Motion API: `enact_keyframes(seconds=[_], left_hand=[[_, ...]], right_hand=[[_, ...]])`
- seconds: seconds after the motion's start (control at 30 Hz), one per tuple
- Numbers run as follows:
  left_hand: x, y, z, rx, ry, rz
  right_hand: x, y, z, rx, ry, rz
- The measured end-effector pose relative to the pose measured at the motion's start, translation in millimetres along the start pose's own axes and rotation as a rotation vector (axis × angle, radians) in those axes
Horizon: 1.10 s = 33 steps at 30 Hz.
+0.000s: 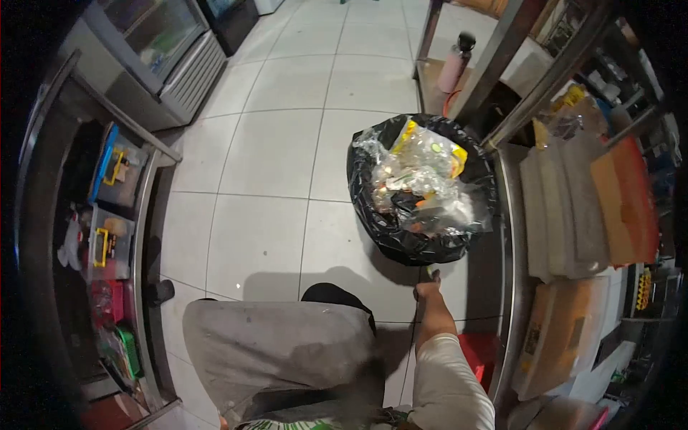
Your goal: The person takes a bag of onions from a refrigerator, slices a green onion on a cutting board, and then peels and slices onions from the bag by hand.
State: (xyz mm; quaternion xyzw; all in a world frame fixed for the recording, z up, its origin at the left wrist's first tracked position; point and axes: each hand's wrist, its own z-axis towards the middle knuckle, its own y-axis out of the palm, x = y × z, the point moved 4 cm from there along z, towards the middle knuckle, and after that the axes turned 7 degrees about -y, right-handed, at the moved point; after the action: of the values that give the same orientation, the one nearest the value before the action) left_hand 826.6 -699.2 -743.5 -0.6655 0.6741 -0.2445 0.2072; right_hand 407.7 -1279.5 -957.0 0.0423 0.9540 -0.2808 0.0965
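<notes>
Where tile floor (272, 158) meets steel shelving (506, 236), right hand (428, 289) near bin bag (412, 247); grip unclear.

Grey stained shorts (279, 351); pale cream short sleeve (448, 380), right arm; black shoe (337, 292).

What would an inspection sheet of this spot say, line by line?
Surface: pale tiled floor.
Job's things: black bin bag on the floor, heaped with plastic wrappers.
Clutter: flat packs on the right shelf; lidded containers on the left.
Hands: right hand low beside the bag, contact and grip unclear; left hand not in view.
Cables: reddish loop behind the bag, too small to tell.
Surroundings: glass-door fridge; pink bottle.
</notes>
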Motion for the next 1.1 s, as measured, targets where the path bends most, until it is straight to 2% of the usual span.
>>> enact_keyframes(seconds=[0.03,0.1,0.13,0.2,0.23,0.27,0.33,0.4,0.43,0.5,0.57,0.6,0.63,0.67,0.7,0.73,0.77,0.8,0.83,0.87,0.93,0.97,1.0,1.07,1.1], left_hand=[[-2.0,2.0,-4.3,0.002,-0.015,-0.003],[-2.4,6.1,-13.6,0.006,-0.035,-0.008],[-0.4,6.3,-17.0,0.007,-0.042,-0.010],[3.0,3.8,-20.2,0.012,-0.047,-0.019],[5.6,0.0,-21.9,0.017,-0.046,-0.020],[9.4,-3.3,-22.4,0.022,-0.043,-0.025],[13.1,-14.6,-26.7,0.042,-0.034,-0.027],[17.2,-30.7,-30.6,0.072,-0.011,-0.031],[19.0,-41.6,-35.7,0.096,0.004,-0.027],[39.7,-75.8,-42.4,0.215,0.125,-0.037],[100.2,-123.2,-52.7,0.358,0.330,-0.195],[144.5,-145.7,-56.8,0.178,0.343,-0.645],[231.6,-179.1,-101.0,0.234,0.630,-0.592],[302.9,-210.1,-136.7,0.220,0.692,-0.589],[375.0,-233.2,-180.5,0.149,0.795,-0.776],[433.4,-251.2,-247.6,-0.035,0.969,-0.823],[481.7,-265.9,-320.1,-0.305,1.247,-0.765],[508.7,-275.7,-405.3,-0.472,1.466,-0.666],[521.9,-281.2,-488.2,-0.445,1.746,-0.551],[529.8,-287.7,-534.0,-0.456,1.758,-0.551],[528.1,-293.5,-623.7,-1.454,1.897,-0.349],[514.9,-305.6,-654.7,-1.974,1.857,-0.191],[507.2,-312.8,-681.3,-2.168,1.841,-0.134],[490.5,-324.1,-718.0,-2.328,1.875,-0.183],[482.3,-329.7,-732.9,-2.392,1.931,-0.182]], right_hand=[[0.6,7.9,13.8,-0.017,-0.010,0.001],[3.7,30.7,26.5,-0.409,-0.068,-0.585],[5.6,34.1,15.0,-0.421,-0.061,-0.580],[-0.8,33.3,-19.6,0.096,0.133,0.259],[-3.3,47.5,-28.3,0.334,0.067,0.252],[4.3,77.7,-12.2,0.274,0.026,0.162],[1.0,91.9,-13.8,0.210,-0.006,0.078],[-18.3,95.4,-55.5,0.080,-0.010,0.369],[-24.1,105.7,-70.8,0.075,0.010,0.380],[-31.5,107.2,-106.8,0.629,-0.039,0.511],[-55.6,70.2,-161.0,0.690,-0.057,0.603],[-66.2,50.2,-190.8,0.751,-0.100,0.686],[-61.0,61.7,-196.3,0.786,-0.089,0.821],[-68.2,45.8,-225.4,0.796,-0.074,0.814],[-83.6,16.7,-257.6,0.787,-0.211,1.306],[-102.0,-17.2,-292.5,0.739,-0.366,1.796],[-116.0,-47.6,-325.9,0.716,-0.360,1.776],[-127.4,-81.3,-363.1,0.733,-0.365,1.771],[-143.1,-112.4,-403.4,0.673,-0.449,1.844],[-159.7,-141.0,-443.8,0.612,-0.537,1.915],[-183.0,-194.2,-526.4,0.649,-0.520,1.892],[-187.6,-213.2,-560.5,0.674,-0.491,1.867],[-190.2,-225.0,-588.4,0.705,-0.495,1.868],[-191.2,-238.1,-636.8,0.835,-0.592,1.776],[-184.8,-234.6,-650.1,0.888,-0.560,1.721]])
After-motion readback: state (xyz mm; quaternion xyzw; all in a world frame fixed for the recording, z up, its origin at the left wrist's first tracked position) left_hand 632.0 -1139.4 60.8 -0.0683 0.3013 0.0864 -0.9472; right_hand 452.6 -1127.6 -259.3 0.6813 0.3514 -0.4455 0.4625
